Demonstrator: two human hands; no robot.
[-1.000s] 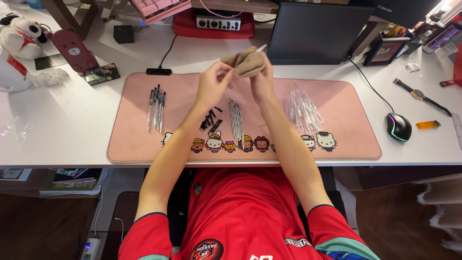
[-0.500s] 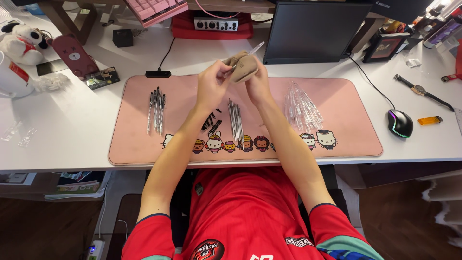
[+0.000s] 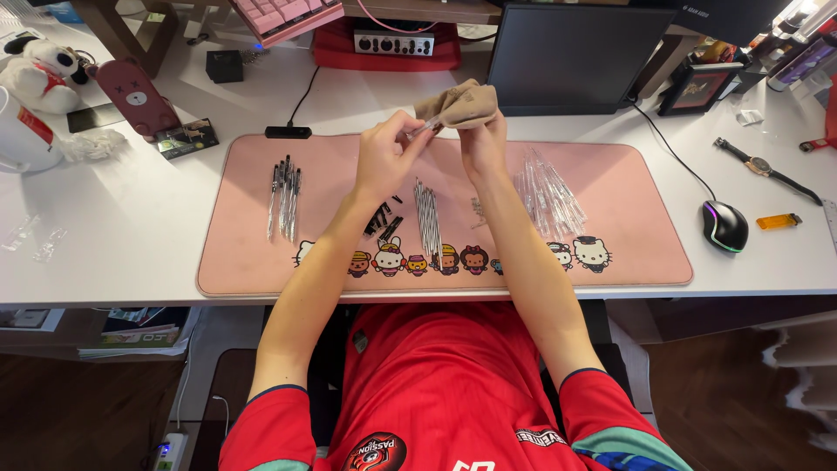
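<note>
Both my hands are raised over the far middle of a pink desk mat (image 3: 610, 253). My left hand (image 3: 388, 157) pinches one end of a clear pen barrel (image 3: 425, 129). My right hand (image 3: 479, 139) holds a tan cloth (image 3: 458, 103) wrapped around the barrel's other end. On the mat below lie a row of assembled pens (image 3: 285, 196) at the left, small black pen parts (image 3: 382, 222), thin refills (image 3: 427, 218) in the middle, and a heap of clear barrels (image 3: 549, 192) at the right.
A dark monitor (image 3: 575, 57) stands behind the mat, with a red device (image 3: 388, 44) and pink keyboard (image 3: 283, 16) farther back. A mouse (image 3: 725, 225), orange lighter (image 3: 778, 221) and wristwatch (image 3: 760, 166) lie right. A white mug (image 3: 22, 131) and plush toy (image 3: 44, 70) sit left.
The hands stay raised with the cloth and the barrel; the left hand has shifted slightly along the barrel. The head camera has tilted a little.
</note>
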